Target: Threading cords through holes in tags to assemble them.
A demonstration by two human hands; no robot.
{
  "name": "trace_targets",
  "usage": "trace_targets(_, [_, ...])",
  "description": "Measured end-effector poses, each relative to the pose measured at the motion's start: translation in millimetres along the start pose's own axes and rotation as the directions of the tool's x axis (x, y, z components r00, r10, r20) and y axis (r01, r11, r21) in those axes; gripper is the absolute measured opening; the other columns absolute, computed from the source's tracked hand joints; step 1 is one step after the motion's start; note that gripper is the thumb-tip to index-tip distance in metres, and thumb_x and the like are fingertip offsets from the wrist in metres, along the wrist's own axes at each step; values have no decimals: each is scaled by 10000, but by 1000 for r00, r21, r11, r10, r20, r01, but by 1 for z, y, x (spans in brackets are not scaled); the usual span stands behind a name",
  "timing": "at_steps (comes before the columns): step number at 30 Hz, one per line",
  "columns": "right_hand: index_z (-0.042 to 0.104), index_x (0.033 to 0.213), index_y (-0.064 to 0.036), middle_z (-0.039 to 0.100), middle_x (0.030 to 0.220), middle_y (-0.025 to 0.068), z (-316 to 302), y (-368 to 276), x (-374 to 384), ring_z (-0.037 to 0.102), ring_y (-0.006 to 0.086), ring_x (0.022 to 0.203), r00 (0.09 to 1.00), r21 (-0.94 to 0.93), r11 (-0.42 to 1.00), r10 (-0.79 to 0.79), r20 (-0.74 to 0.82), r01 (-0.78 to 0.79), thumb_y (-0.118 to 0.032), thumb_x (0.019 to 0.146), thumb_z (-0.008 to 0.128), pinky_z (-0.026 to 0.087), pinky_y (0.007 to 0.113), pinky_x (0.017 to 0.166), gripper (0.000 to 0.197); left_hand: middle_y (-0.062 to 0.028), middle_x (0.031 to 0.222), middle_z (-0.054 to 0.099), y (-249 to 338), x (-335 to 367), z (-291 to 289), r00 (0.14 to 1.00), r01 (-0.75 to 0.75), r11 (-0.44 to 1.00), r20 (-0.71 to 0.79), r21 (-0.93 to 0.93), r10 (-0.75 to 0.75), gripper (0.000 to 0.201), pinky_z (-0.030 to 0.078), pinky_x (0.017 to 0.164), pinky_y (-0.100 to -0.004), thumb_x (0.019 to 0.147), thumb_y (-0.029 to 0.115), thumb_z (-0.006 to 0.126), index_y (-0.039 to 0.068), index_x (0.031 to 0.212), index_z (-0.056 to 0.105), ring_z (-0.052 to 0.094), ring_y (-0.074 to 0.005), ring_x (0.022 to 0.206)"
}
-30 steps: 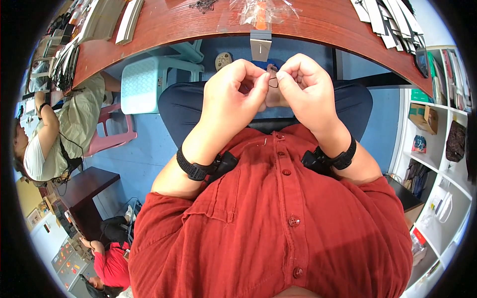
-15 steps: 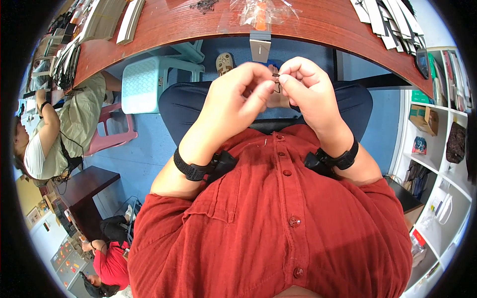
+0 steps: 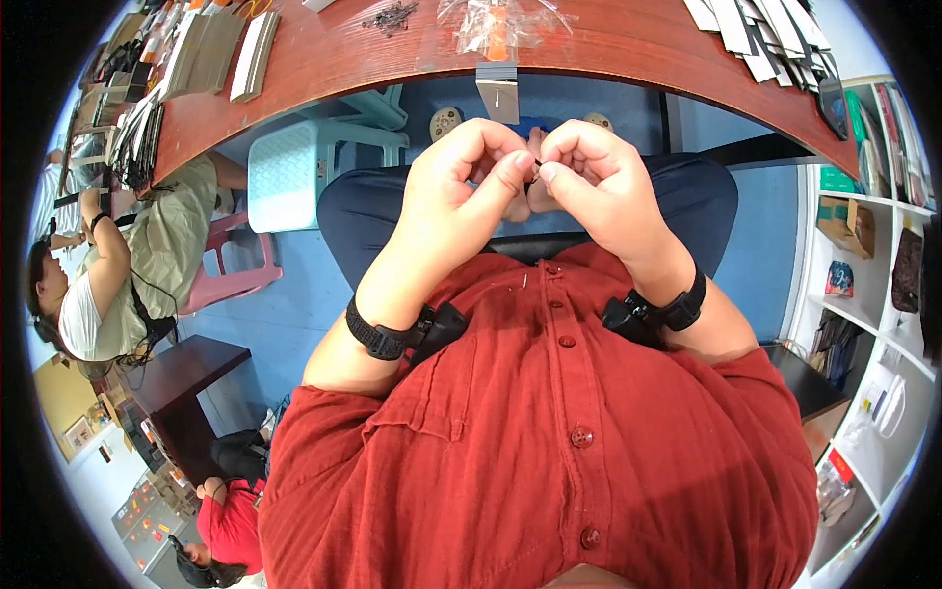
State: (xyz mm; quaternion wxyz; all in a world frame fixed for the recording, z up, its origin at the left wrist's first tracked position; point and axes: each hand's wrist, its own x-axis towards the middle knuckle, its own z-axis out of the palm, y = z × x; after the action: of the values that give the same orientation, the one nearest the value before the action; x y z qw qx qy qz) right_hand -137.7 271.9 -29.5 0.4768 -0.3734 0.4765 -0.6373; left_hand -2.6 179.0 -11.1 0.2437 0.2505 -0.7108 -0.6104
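My left hand (image 3: pixel 469 182) and my right hand (image 3: pixel 597 177) meet above my lap, just short of the table edge. Thumb and forefinger are pinched on each, and between the fingertips runs a thin black cord (image 3: pixel 536 173), mostly hidden by the fingers. Past my hands, a small stack of grey and white card pieces (image 3: pixel 497 96) sits at the table's front edge. Behind it lie crumpled clear plastic film and an orange strip (image 3: pixel 498 41). A small tangle of black cords (image 3: pixel 390 17) rests farther left on the tabletop.
The reddish-brown table (image 3: pixel 608 49) carries grey card stacks (image 3: pixel 203 57) at left and white and black strips (image 3: pixel 760 39) at right. A pale blue stool (image 3: pixel 285 177) stands under its left side. White shelves (image 3: pixel 849 304) rise at right. Two people sit at left.
My hands have drawn closer at the fingertips, and the cord loop that hung between them is now mostly covered. The view has shifted slightly.
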Motion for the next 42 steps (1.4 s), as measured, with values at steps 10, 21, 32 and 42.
trace_targets(10, [561,858,-31,540,748,-36,6,1,4,486,16,650,993,85,992,-87,-84,95,-44,870,546,400,160,565,24,-42,872,605,-4,4,3,993,76,967,-71,-241,-96,155,460,682,-211,833,53,615,-4,977,626,554,-81,769])
trace_targets(21, [594,934,-38,624,762,46,-1,6,7,511,49,561,967,167,953,256,-4,-252,-121,884,556,414,172,498,105,-50,863,595,-30,6,0,993,-3,986,-115,-169,-16,130,459,708,-228,784,10,649,-16,911,667,565,-120,796])
trace_targets(32, [571,775,-25,572,715,124,-5,-22,8,571,309,711,894,-728,520,-291,341,446,-103,762,580,461,381,637,80,-70,752,627,-19,11,-11,962,-246,775,46,583,270,14,485,651,-236,788,26,626,26,801,628,609,-117,720])
trace_targets(42, [497,921,-43,572,800,14,-20,23,11,566,78,767,942,243,968,-27,333,-58,14,830,567,454,206,646,128,-6,715,600,-28,2,-16,923,283,906,346,-315,-168,140,445,610,-208,827,162,652,26,804,626,518,-68,648])
